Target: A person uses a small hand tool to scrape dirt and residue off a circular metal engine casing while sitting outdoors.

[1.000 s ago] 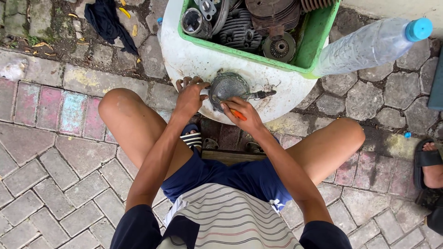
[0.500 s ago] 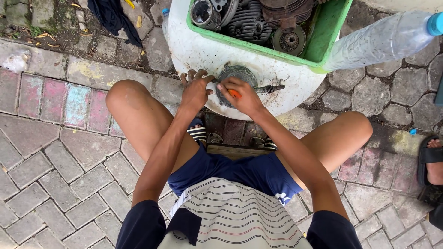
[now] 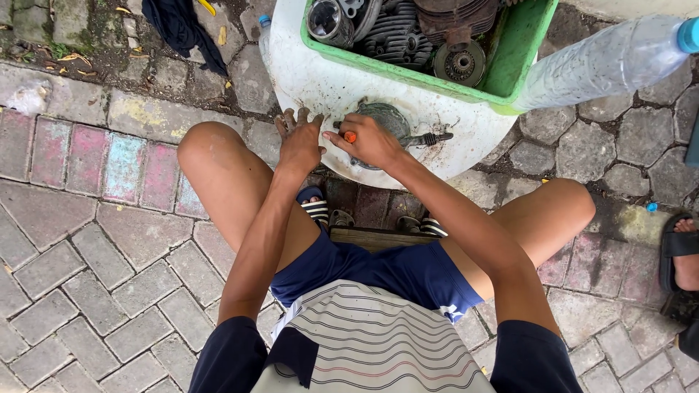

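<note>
Round grey metal engine cover (image 3: 386,120) lies flat on white round plastic surface (image 3: 306,80), near front edge, below green plastic crate (image 3: 510,58) of dark engine parts. Left hand (image 3: 300,142) pressed on surface just beside cover, fingers spread, gripping nothing, likely bracing. Right hand (image 3: 368,140) over cover, fingers clenched on orange-handled tool (image 3: 350,136), tip hidden, seemingly worked against cover's rim. Clear plastic bottle (image 3: 597,65) at right.
</note>
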